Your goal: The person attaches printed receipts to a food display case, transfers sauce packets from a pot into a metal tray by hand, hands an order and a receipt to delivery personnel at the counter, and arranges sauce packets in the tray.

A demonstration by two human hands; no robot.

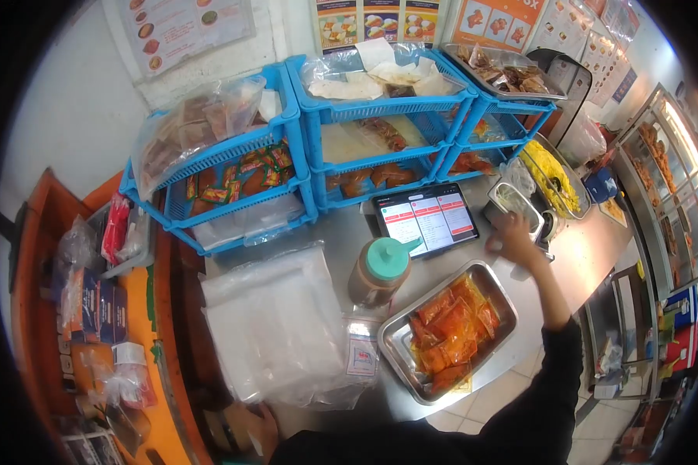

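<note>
My right hand [513, 239] is stretched out over the right part of the metal table, at the near edge of a small metal container [512, 203] with pale shredded contents. Its fingers are bent but apart, and I make out nothing between them. Whether they touch the container's rim I cannot tell. Low at the table's front edge is my left hand [260, 428], partly cut off by shadow and my sleeve, with its fingers not clear. Near it lies a stack of clear plastic bags [275, 318]. A metal tray [388, 341] holds orange, sauce-filled plastic packets [454, 325].
A squeeze bottle [380, 271] with a green cap stands before a tablet [426, 219]. Blue stacked baskets [310, 147] with packaged food line the back. A tray of yellow strips [551, 174] is at right, near a glass display case [667, 186]. An orange shelf [167, 372] stands left.
</note>
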